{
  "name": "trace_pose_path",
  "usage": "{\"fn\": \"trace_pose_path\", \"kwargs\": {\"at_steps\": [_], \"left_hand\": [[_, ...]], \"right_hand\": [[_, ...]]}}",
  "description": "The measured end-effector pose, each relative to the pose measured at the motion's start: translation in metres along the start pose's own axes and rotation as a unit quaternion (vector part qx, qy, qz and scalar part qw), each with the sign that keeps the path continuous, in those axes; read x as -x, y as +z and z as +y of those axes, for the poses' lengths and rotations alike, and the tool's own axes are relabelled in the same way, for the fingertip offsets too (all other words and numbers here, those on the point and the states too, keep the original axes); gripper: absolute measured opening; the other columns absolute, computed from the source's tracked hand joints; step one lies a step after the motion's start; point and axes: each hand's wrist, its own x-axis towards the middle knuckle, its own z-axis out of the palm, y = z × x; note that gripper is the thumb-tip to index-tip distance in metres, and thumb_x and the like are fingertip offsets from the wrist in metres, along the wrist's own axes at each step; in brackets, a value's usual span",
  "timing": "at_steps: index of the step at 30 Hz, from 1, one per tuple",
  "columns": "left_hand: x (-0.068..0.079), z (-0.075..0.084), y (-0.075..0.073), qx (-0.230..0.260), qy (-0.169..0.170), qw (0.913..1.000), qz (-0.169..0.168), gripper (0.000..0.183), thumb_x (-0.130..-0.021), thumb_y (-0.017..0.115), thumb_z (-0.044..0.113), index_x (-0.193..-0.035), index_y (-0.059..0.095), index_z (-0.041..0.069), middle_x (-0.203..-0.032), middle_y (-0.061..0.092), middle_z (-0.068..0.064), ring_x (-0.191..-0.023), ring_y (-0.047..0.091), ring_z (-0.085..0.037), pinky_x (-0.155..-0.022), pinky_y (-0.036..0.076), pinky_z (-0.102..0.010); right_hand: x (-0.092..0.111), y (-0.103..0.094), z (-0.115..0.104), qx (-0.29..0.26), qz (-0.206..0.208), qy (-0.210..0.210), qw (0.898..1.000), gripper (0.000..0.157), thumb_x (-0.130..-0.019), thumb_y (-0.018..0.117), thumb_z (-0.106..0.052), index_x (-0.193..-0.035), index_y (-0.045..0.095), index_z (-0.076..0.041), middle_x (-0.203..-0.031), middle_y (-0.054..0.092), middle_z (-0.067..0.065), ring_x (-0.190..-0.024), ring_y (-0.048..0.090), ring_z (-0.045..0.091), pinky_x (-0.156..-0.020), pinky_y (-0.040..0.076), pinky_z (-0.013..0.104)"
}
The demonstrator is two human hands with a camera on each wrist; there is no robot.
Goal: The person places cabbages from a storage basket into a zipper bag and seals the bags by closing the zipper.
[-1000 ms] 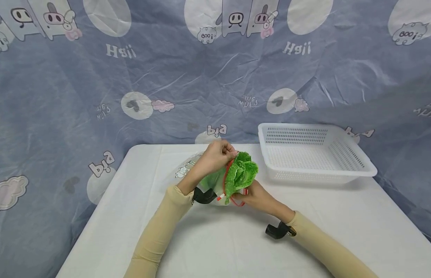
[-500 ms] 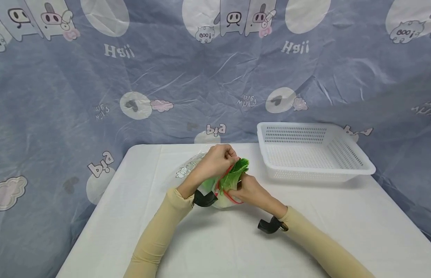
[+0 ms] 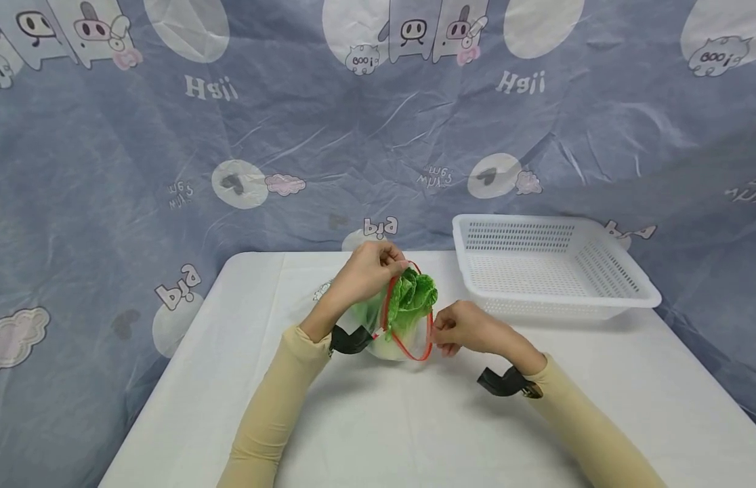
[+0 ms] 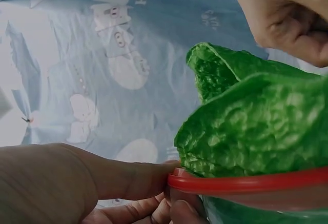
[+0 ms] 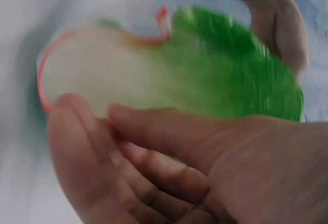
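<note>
My left hand (image 3: 364, 272) pinches the red rim (image 3: 407, 313) of the clear bag (image 3: 378, 325) at its upper edge, which keeps the mouth raised and facing my right side. The bag lies on the desk (image 3: 414, 420) near the middle, and the cabbage (image 3: 414, 298) sits in it with its green leaves projecting past the rim and its pale base inside. My right hand (image 3: 469, 329) is just beside the lower right of the rim, fingers loosely curled; I cannot tell from the head view whether it touches the rim. The white basket (image 3: 628, 295) stands apart at the right rear, open side up. The left wrist view adds the grip itself: thumb and fingers (image 4: 128, 175) closed on the red rim (image 4: 246, 183), leaves (image 4: 246, 131) directly above it. The right wrist view is blurred; it shows relaxed fingers (image 5: 128, 152) in front of the cabbage (image 5: 225, 75), with the pale base inside the rim, but no confirmed contact.
</note>
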Motion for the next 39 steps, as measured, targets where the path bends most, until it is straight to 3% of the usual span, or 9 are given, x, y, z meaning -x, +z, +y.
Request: {"fn": "trace_pose_path", "kwargs": {"at_steps": [3, 6, 8, 13, 20, 26, 31, 35, 39], "left_hand": [[0.0, 0.0, -0.002, 0.005, 0.006, 1.0, -0.005, 0.012, -0.094, 0.063, 0.018, -0.089, 0.064, 0.008, -0.075, 0.061, -0.001, -0.063, 0.052, -0.012, -0.06, 0.042, -0.023], [0.0, 0.001, -0.002, 0.006, 0.014, 0.9997, -0.018, 0.012, -0.094, 0.063, 0.019, -0.089, 0.065, 0.007, -0.076, 0.063, -0.001, -0.066, 0.056, -0.014, -0.061, 0.044, -0.023], [0.001, 0.002, -0.003, 0.005, 0.013, 0.9996, -0.023, 0.012, -0.094, 0.063, 0.019, -0.09, 0.065, 0.008, -0.077, 0.064, -0.001, -0.068, 0.058, -0.015, -0.062, 0.045, -0.023], [0.002, 0.002, -0.004, 0.009, -0.001, 0.9998, -0.017, 0.013, -0.094, 0.063, 0.021, -0.09, 0.066, 0.009, -0.077, 0.063, -0.001, -0.069, 0.058, -0.014, -0.066, 0.045, -0.026], [0.001, 0.001, -0.006, 0.02, -0.01, 0.9997, -0.013, 0.014, -0.095, 0.062, 0.024, -0.092, 0.064, 0.011, -0.079, 0.064, -0.002, -0.07, 0.059, -0.015, -0.066, 0.046, -0.027], [0.001, 0.001, -0.012, 0.066, 0.001, 0.9966, 0.05, 0.012, -0.092, 0.066, 0.024, -0.093, 0.065, 0.012, -0.079, 0.066, -0.003, -0.07, 0.062, -0.017, -0.066, 0.049, -0.029], [0.002, 0.001, -0.021, 0.147, 0.025, 0.9845, 0.093, 0.015, -0.088, 0.071, 0.02, -0.095, 0.064, 0.009, -0.079, 0.068, -0.005, -0.068, 0.063, -0.018, -0.065, 0.052, -0.031], [0.003, 0.0, -0.025, 0.208, 0.034, 0.974, 0.082, 0.018, -0.087, 0.072, 0.019, -0.096, 0.062, 0.007, -0.078, 0.068, -0.003, -0.069, 0.061, -0.018, -0.066, 0.05, -0.03], [0.002, -0.003, -0.028, 0.245, 0.038, 0.966, 0.072, 0.017, -0.088, 0.072, 0.017, -0.096, 0.061, 0.006, -0.079, 0.067, 0.0, -0.077, 0.062, -0.017, -0.074, 0.05, -0.029]], "right_hand": [[-0.003, -0.011, 0.008, -0.012, 0.061, -0.013, 0.998, 0.009, -0.092, 0.059, -0.001, -0.101, 0.061, 0.002, -0.08, 0.066, 0.012, -0.065, 0.069, 0.026, -0.059, 0.058, 0.033], [-0.009, -0.016, 0.016, -0.014, 0.131, -0.076, 0.988, 0.027, -0.093, 0.059, 0.001, -0.12, 0.056, -0.002, -0.094, 0.065, 0.013, -0.073, 0.07, 0.028, -0.064, 0.058, 0.031], [-0.015, -0.018, 0.019, -0.003, 0.157, -0.116, 0.981, 0.032, -0.091, 0.063, 0.0, -0.123, 0.058, -0.005, -0.097, 0.067, 0.012, -0.076, 0.071, 0.025, -0.068, 0.058, 0.031], [-0.018, -0.017, 0.024, 0.035, 0.195, -0.155, 0.968, 0.019, -0.087, 0.07, -0.007, -0.105, 0.071, -0.009, -0.087, 0.073, 0.004, -0.072, 0.07, 0.01, -0.068, 0.056, 0.026], [-0.024, -0.013, 0.03, 0.047, 0.236, -0.223, 0.945, 0.014, -0.084, 0.073, -0.006, -0.094, 0.073, -0.016, -0.092, 0.069, -0.002, -0.081, 0.068, 0.011, -0.075, 0.056, 0.024], [-0.016, -0.019, 0.021, -0.045, 0.212, -0.275, 0.937, 0.016, -0.082, 0.07, 0.007, -0.091, 0.073, -0.006, -0.097, 0.066, 0.01, -0.09, 0.064, 0.015, -0.078, 0.054, 0.022], [-0.003, -0.029, 0.014, -0.127, 0.163, -0.309, 0.929, 0.02, -0.084, 0.067, 0.01, -0.097, 0.074, -0.003, -0.1, 0.064, 0.009, -0.095, 0.06, 0.016, -0.081, 0.052, 0.023], [0.005, -0.029, 0.003, -0.171, 0.153, -0.362, 0.903, 0.024, -0.083, 0.06, 0.018, -0.098, 0.071, 0.002, -0.1, 0.063, 0.009, -0.094, 0.059, 0.018, -0.079, 0.051, 0.024], [0.008, -0.022, -0.009, -0.215, 0.201, -0.382, 0.876, 0.017, -0.088, 0.057, 0.015, -0.097, 0.066, 0.004, -0.098, 0.062, 0.009, -0.089, 0.059, 0.017, -0.077, 0.051, 0.024]]}}
